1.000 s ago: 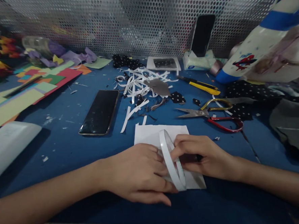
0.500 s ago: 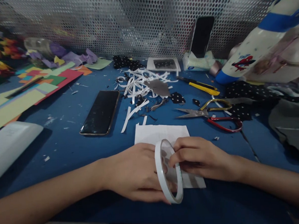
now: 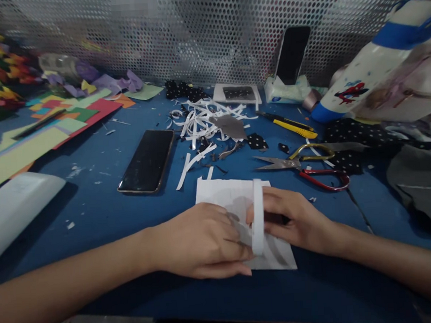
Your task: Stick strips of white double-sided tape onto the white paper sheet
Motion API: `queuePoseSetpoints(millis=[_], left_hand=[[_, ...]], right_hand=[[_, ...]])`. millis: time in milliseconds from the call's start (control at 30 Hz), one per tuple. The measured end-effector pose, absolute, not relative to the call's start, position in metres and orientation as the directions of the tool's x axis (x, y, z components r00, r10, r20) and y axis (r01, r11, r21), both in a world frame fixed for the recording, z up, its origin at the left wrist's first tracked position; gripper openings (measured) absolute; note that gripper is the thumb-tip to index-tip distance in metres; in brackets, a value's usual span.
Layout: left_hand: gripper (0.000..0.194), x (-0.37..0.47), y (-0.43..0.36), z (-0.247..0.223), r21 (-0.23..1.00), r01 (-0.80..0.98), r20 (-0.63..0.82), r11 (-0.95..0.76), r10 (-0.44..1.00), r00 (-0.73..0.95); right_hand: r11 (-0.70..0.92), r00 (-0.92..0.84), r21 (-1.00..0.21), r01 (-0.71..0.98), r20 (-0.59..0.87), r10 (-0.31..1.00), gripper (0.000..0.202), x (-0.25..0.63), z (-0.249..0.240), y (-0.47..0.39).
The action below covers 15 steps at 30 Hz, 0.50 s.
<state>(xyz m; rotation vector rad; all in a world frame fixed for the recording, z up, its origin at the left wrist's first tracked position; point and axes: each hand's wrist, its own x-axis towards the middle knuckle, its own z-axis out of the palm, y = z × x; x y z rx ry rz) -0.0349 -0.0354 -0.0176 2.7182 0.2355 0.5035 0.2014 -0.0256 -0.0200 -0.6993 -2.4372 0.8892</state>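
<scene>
Blue tabletop (image 3: 94, 208), littered with paper scraps. On it: white paper sheet (image 3: 225, 195) near front edge, phone (image 3: 147, 162) face up to its left, scissors (image 3: 303, 168) to the right, yellow utility knife (image 3: 289, 123) behind them, pile of white paper strips (image 3: 198, 121) mid-table, coloured paper sheets (image 3: 45, 130) far left

A craft workbench: coloured paper sheets (image 3: 53, 127), paper strips (image 3: 202, 121), scissors (image 3: 303, 168) and a utility knife (image 3: 286, 123) litter a blue table (image 3: 94, 208) before a perforated metal screen (image 3: 200, 31).

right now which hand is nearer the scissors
Right. The right hand lies just below the scissors, holding the tape roll; the left hand sits farther left on the paper.
</scene>
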Motion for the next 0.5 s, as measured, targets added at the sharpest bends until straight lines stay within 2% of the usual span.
queuePoseSetpoints(millis=[200,400,500], left_hand=[[0.024,-0.0359,-0.0345,-0.0173,0.373,0.069,0.301,-0.925,0.191,0.934],[0.025,-0.0369,-0.0314,-0.0129,0.423,0.02,0.275,-0.906,0.149,0.95],[0.025,-0.0379,-0.0307,-0.0119,0.444,0.021,0.252,-0.896,0.147,0.957]], right_hand=[[0.477,-0.692,-0.826,0.301,0.155,0.705,0.017,0.199,-0.0161,-0.0279],[0.321,-0.7,-0.934,0.156,0.125,0.703,0.008,0.1977,-0.0155,-0.0264],[0.27,-0.713,-0.956,0.115,0.11,0.692,0.011,0.1981,-0.0148,-0.0284]])
